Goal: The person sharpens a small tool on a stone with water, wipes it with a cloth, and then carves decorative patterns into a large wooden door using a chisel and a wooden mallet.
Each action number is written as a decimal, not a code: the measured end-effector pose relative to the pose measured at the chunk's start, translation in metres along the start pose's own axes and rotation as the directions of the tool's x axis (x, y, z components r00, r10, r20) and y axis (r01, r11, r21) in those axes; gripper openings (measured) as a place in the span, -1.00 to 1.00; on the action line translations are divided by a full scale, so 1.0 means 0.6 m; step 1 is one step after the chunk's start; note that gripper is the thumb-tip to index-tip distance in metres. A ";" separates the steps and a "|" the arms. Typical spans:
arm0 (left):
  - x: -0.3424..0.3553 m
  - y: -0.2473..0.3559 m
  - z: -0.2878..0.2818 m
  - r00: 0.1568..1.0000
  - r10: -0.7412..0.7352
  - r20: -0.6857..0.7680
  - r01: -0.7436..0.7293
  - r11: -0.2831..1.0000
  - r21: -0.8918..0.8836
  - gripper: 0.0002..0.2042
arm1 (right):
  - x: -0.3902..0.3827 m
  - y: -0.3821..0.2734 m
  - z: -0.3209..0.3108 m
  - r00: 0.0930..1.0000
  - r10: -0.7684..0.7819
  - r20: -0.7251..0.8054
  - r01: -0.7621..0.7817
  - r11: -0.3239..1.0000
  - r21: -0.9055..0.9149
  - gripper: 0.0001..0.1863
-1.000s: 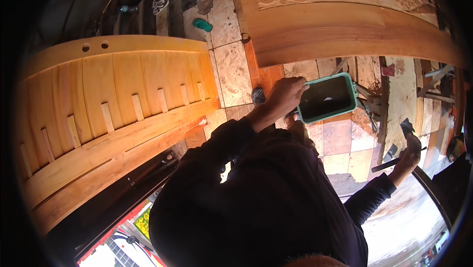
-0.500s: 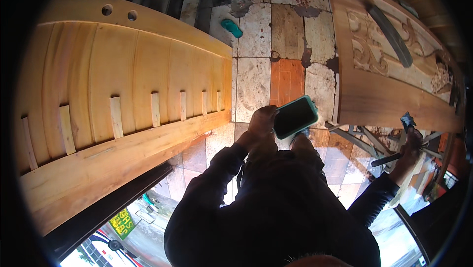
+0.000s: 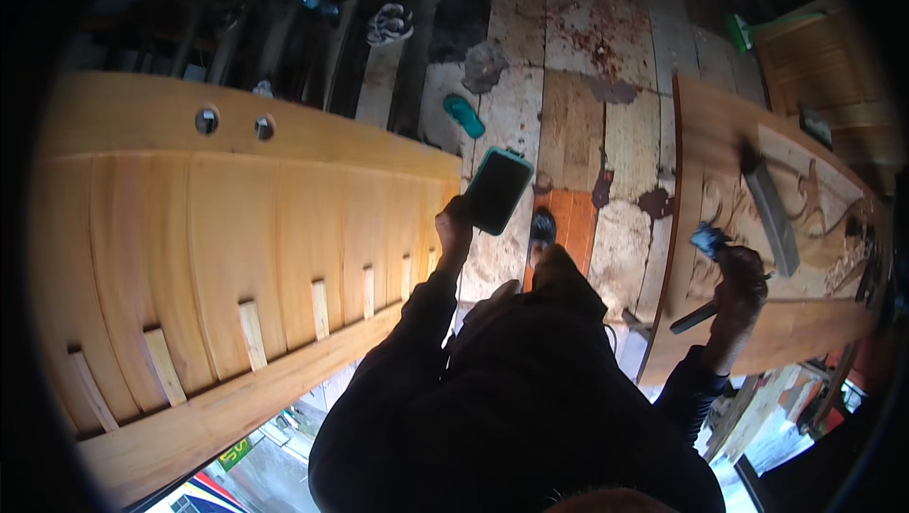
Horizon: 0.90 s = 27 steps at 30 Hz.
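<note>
Head view. Just left of the lower centre of the upper half: left hand [image 3: 454,227], clenched on the lower left edge of a rectangular green-rimmed container [image 3: 499,193], slanting up to the right; interior dark, contents not discernible. Right of centre: right hand [image 3: 740,290], closed around a dark bar [image 3: 694,317], with a crumpled bluish piece [image 3: 708,239] at the upper left of the fist; impossible to tell whether joined to the bar. Behind it in the frame: carved wooden panel [image 3: 698,167], bearing a grey block [image 3: 775,219]; contact between hand and panel not determinable. Across the left: large wooden panel [image 3: 237,229] with two round holes and a row of short strips. Upper centre: teal slipper [image 3: 463,116] on stained floor [image 3: 573,139].
</note>
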<state>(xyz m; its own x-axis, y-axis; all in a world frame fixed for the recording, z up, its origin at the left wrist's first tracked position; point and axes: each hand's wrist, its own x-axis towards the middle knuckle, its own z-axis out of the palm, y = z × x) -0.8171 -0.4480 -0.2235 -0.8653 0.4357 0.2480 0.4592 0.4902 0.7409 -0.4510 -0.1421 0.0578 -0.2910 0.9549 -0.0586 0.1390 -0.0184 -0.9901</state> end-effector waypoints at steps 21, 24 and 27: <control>0.676 -0.212 0.220 0.957 -0.240 -0.163 0.238 0.971 -0.030 -0.81 | 0.725 -0.048 0.546 0.663 -0.392 0.638 0.744 0.244 -0.622 -0.87; 0.757 -0.229 0.229 0.932 -0.293 -0.215 0.290 0.956 -0.048 -0.80 | 0.807 -0.096 0.654 0.924 -0.129 0.360 0.358 0.625 -0.694 -0.88; 0.855 -0.235 0.254 0.893 -0.376 -0.245 0.370 0.926 -0.072 -0.79 | 0.954 -0.016 0.716 0.946 -0.130 0.298 0.289 0.758 -0.585 -0.85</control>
<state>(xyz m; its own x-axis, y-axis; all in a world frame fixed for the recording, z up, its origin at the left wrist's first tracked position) -1.2949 -0.1783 -0.2957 -0.9952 0.0198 0.0957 0.0903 0.5609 0.8229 -1.0254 0.2772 -0.0207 -0.5755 0.8170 0.0353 0.5750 0.4351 -0.6929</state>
